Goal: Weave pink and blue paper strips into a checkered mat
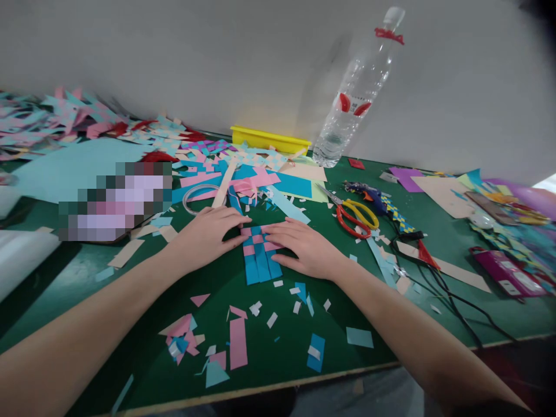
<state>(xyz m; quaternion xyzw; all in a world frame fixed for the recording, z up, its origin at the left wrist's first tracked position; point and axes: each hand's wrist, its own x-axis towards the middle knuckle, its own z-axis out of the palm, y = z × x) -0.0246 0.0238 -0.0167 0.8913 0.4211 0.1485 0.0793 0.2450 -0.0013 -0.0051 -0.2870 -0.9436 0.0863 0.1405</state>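
Note:
A small woven paper mat of blue upright strips crossed by pink strips lies on the green table in front of me. My left hand holds its upper left edge, thumb and forefinger at the ends of the pink strips. At the right edge, my right hand has its fingers laid over the strips, gripping the mat and covering part of the weave. The lower ends of the blue strips hang free of both hands.
Paper scraps litter the green table. Red-and-yellow-handled scissors lie to the right, near black cords. A plastic bottle and a yellow tray stand by the wall. A blurred-out phone-like slab lies left.

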